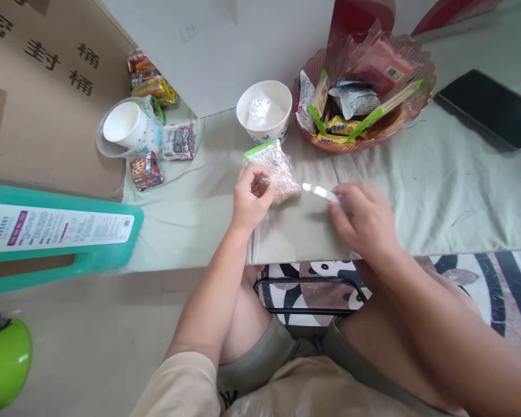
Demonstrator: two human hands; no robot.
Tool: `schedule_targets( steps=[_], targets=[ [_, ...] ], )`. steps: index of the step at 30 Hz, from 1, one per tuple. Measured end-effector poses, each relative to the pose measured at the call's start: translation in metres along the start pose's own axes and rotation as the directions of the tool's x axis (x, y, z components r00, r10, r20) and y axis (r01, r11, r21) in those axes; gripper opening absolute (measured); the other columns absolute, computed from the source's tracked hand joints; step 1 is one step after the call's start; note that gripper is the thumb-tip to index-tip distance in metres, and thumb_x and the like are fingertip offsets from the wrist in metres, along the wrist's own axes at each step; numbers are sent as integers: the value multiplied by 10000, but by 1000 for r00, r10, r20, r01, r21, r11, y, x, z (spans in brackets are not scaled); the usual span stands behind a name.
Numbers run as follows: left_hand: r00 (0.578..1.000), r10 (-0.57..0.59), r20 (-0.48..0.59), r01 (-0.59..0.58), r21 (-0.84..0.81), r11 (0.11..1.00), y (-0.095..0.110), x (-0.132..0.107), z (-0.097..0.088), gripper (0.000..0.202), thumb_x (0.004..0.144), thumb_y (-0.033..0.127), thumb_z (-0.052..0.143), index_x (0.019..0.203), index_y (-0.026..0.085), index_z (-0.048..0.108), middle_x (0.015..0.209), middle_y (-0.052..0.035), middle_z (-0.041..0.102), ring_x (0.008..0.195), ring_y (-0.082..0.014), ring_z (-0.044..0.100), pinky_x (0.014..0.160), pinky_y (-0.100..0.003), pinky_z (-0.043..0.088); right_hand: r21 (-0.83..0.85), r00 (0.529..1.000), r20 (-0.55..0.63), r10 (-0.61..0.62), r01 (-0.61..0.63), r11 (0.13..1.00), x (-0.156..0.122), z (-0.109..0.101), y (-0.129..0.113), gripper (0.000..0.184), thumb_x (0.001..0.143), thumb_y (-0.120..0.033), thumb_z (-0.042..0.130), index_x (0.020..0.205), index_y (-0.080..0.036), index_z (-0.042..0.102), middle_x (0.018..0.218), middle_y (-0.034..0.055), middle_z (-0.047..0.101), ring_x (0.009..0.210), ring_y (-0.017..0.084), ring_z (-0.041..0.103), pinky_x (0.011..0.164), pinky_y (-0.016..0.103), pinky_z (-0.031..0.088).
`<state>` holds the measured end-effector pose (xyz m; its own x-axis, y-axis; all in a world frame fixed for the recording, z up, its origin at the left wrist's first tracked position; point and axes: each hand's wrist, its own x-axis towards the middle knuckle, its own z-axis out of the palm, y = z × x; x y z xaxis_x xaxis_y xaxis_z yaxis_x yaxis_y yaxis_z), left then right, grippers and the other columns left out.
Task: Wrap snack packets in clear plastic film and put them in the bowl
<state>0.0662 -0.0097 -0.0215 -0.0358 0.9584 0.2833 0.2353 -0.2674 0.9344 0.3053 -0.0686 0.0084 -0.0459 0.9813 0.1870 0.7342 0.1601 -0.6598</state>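
Observation:
My left hand (pixel 250 197) is closed on a clear plastic zip bag (pixel 275 169) with a green seal strip; something brown lies inside the bag, which rests on the pale green tablecloth (pixel 438 197). To its right, my right hand (pixel 364 220) is blurred by motion and pinches a small shiny white wrapper (pixel 319 191) at its fingertips. Just behind the bag stands a white paper bowl (pixel 264 113) with crumpled clear plastic in it.
A reddish scalloped basket (pixel 421 104) at the back right holds several wrapped snacks. At the left are a white cup in a clear jug (pixel 125 127), loose snack packets (pixel 179 142), a cardboard box (pixel 43 98) and a teal container (pixel 61 234). A dark tablet (pixel 490 107) lies far right.

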Motion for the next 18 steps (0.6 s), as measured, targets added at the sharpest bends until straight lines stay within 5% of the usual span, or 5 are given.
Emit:
schedule_targets(
  steps=[4,18],
  targets=[
    [999,9,40,-10,21,1000,0,-2,5,218,773,270,741,899,228,569,968,-16,537,754,-98,540,571,-170,441,282,982,179,58,-107,953,-4,12,-32,235,934,-416,545,1064,-234,618,710,-2,616,587,164,526,604,309,391],
    [998,-11,56,9,41,999,4,-4,8,213,754,233,734,893,225,572,955,-15,547,755,-100,536,552,-159,430,338,961,266,74,-165,927,0,26,-39,253,952,-407,499,1054,-214,628,683,-2,666,581,163,581,616,301,395]
  ],
)
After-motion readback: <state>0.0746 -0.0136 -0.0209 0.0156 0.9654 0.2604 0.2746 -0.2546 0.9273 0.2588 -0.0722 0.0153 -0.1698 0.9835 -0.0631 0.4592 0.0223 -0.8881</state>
